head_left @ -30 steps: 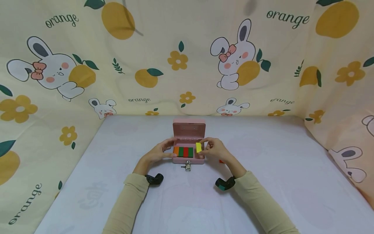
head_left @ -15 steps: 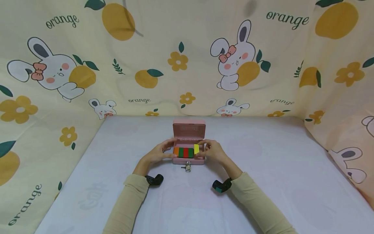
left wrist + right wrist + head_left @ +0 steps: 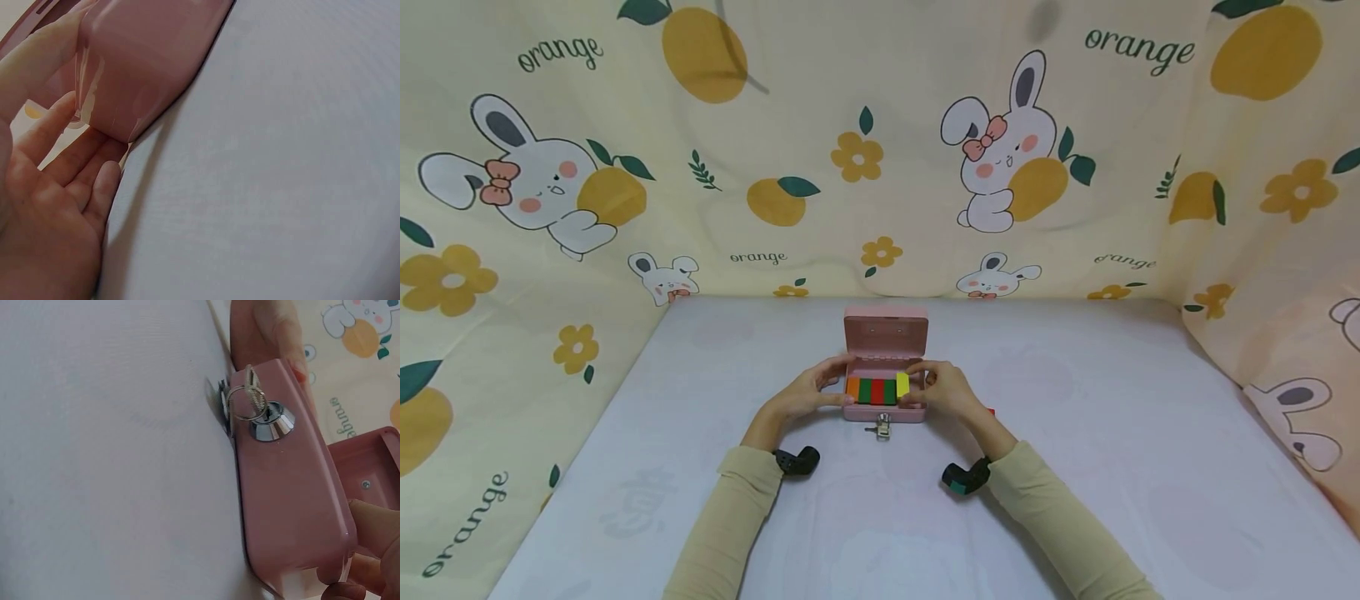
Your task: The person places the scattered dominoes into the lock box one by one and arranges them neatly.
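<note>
A pink metal cash box [image 3: 859, 413] stands on the table with its lid raised. Inside it, upright blocks stand in a row: orange [image 3: 852, 388], green [image 3: 865, 392], red [image 3: 877, 392] and another green. My right hand [image 3: 951, 390] pinches a yellow block [image 3: 902, 385] at the row's right end, tilted slightly. My left hand [image 3: 808, 390] grips the box's left side, thumb toward the front and fingers toward the back. In the left wrist view that hand [image 3: 53, 200] is against the box wall [image 3: 144, 62]. The yellow block is hidden in the right wrist view.
A silver lock [image 3: 272, 422] with keys on a ring [image 3: 250, 400] juts from the box front. A small red piece [image 3: 992, 411] shows beside my right forearm, mostly hidden. White cloth [image 3: 880, 517] covers the table, with a printed curtain [image 3: 820, 125] behind.
My right hand has carried the yellow block leftward and down, from the box's right side to beside the right-hand green block. The left hand has stayed in place.
</note>
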`<state>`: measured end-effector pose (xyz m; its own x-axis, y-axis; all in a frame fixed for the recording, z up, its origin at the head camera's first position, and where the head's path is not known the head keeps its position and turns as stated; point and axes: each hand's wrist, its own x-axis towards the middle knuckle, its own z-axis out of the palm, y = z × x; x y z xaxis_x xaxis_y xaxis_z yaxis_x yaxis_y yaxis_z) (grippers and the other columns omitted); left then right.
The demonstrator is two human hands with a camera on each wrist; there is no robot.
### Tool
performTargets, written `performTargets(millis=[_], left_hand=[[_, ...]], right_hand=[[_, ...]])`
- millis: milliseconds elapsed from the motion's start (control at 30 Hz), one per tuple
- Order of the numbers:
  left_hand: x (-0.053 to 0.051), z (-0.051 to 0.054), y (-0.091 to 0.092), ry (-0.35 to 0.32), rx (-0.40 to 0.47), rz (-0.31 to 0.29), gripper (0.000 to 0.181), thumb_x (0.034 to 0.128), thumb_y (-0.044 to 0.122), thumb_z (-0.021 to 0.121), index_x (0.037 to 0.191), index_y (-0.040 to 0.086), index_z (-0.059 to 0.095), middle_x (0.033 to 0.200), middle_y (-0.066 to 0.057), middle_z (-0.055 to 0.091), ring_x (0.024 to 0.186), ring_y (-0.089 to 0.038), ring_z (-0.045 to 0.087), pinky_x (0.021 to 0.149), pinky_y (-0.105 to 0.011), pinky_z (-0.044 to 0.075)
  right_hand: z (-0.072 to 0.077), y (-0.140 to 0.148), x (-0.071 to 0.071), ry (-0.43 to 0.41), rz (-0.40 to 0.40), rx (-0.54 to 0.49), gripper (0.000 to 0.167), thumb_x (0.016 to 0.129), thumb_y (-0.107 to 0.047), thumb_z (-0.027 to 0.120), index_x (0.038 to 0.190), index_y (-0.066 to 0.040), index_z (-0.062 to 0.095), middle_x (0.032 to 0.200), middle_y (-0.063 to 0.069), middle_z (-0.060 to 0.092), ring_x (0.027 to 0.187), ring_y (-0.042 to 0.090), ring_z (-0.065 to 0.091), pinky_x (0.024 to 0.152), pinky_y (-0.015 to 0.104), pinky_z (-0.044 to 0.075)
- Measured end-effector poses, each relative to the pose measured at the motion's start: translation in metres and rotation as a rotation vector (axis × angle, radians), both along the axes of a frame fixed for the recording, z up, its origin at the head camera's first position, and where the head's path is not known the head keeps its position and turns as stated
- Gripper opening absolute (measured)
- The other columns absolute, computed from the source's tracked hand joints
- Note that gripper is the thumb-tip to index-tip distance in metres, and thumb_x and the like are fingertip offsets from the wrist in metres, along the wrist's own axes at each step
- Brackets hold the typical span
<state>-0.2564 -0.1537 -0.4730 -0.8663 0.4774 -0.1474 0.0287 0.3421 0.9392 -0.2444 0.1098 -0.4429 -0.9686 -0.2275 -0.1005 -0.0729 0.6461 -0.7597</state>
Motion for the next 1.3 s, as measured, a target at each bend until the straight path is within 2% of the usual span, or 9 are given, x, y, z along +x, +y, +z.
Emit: performTargets(millis=[167, 367, 600, 1300], left_hand=[[0.0005, 0.0004, 0.0001, 0.004, -0.002, 0.004, 0.077, 0.0841, 0.02, 0.075, 0.149, 0.015, 0.034, 0.161, -0.009, 0.025, 0.15, -0.034, 0.023, 0.124, -0.055, 0.021], [0.0015, 0.0013, 0.0003, 0.013, 0.001, 0.007, 0.075, 0.0852, 0.016, 0.073, 0.149, 0.014, 0.034, 0.161, -0.01, 0.025, 0.15, -0.035, 0.023, 0.124, -0.055, 0.021], [0.0013, 0.0012, -0.0001, 0.022, 0.008, -0.002, 0.073, 0.0861, 0.013, 0.072, 0.149, 0.012, 0.034, 0.161, -0.011, 0.026, 0.15, -0.034, 0.021, 0.124, -0.054, 0.021], [0.0014, 0.0024, 0.0001, 0.022, 0.021, -0.018, 0.075, 0.0854, 0.015, 0.073, 0.149, 0.013, 0.033, 0.161, -0.011, 0.026, 0.15, -0.033, 0.021, 0.124, -0.055, 0.02]], right_hand=[[-0.0014, -0.0016, 0.0006, 0.031, -0.004, 0.055, 0.048, 0.069, -0.022, 0.086, 0.112, -0.007, 0.07, 0.071, 0.001, 0.041, 0.069, 0.016, 0.038, 0.057, 0.024, 0.026], [-0.0003, -0.004, 0.001, 0.008, -0.017, 0.077, 0.048, 0.069, -0.023, 0.086, 0.112, -0.008, 0.07, 0.074, 0.002, 0.043, 0.074, 0.018, 0.041, 0.059, 0.025, 0.027], [-0.0015, -0.0042, 0.0005, 0.034, -0.01, 0.117, 0.049, 0.068, -0.025, 0.087, 0.112, -0.009, 0.07, 0.077, 0.004, 0.047, 0.078, 0.018, 0.043, 0.061, 0.025, 0.028], [-0.0026, -0.0062, 0.0003, 0.048, -0.006, 0.222, 0.048, 0.068, -0.029, 0.087, 0.11, -0.012, 0.07, 0.086, 0.009, 0.062, 0.079, 0.02, 0.051, 0.059, 0.023, 0.032]])
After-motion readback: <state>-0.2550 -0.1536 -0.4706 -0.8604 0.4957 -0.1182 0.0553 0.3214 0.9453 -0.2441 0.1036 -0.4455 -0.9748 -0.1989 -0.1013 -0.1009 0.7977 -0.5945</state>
